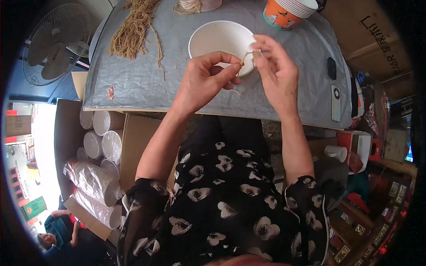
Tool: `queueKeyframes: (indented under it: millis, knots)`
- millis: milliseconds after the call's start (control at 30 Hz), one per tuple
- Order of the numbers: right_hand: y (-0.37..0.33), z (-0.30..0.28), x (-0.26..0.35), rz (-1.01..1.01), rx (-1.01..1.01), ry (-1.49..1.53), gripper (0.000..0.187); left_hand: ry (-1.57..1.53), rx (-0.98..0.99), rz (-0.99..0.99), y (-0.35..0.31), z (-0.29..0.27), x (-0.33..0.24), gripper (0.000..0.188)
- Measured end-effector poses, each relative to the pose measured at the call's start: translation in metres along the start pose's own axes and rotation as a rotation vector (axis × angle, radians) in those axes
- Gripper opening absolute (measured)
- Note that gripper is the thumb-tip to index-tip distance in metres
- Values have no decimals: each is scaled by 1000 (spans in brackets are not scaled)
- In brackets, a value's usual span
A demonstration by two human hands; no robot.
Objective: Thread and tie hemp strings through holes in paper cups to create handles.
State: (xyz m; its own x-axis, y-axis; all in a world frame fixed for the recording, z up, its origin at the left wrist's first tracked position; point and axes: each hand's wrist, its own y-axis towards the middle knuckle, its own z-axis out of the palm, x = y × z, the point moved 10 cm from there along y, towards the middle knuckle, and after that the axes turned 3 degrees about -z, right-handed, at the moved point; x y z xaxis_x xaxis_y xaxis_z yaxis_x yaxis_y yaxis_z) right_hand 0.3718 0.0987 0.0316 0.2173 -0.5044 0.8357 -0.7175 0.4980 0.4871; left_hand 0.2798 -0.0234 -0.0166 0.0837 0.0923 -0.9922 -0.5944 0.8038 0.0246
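Note:
Over the near rim of a white bowl (213, 39), both my hands work on a thin tan cord (247, 55). My left hand (206, 79) pinches the cord between thumb and forefinger, beside a small golden-brown bead or knot (242, 64). A loose end of cord hangs under those fingers. My right hand (278, 73) is to the right, its thumb tip against the other part of the cord and its forefinger raised. The bowl stands on a grey-covered table (146, 91). A bundle of tan cords (133, 33) lies at the back left.
Stacked orange-patterned paper bowls (284, 15) stand at the back right. A dark small object (331, 68) and a pale flat object (336, 103) lie near the right edge. Left below are wrapped white cups (95, 177) in a carton, a fan (55, 48) and another person (60, 230).

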Motion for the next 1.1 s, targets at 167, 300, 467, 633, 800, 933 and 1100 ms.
queueKeyframes:
  millis: [167,300,467,633,800,933,1100]
  knots:
    - [-22,-11,20,-132,-108,-186,13,-20,-37,-64,4,-7,6,15]
    - [-29,16,5,-50,20,-127,10,-54,-36,-59,6,-11,12,15]
    - [-28,21,-19,87,40,32,9,19,-27,-86,6,-11,11,18]
    - [-29,19,-33,135,37,194,6,31,-46,-58,8,-18,3,17]
    - [-32,16,-44,295,-6,428,7,-158,-20,-89,8,-12,6,17]
    - [-32,18,-54,376,14,608,10,-25,104,-108,7,0,10,20]
    - [-29,19,-50,342,44,568,9,163,172,-152,9,10,9,22]
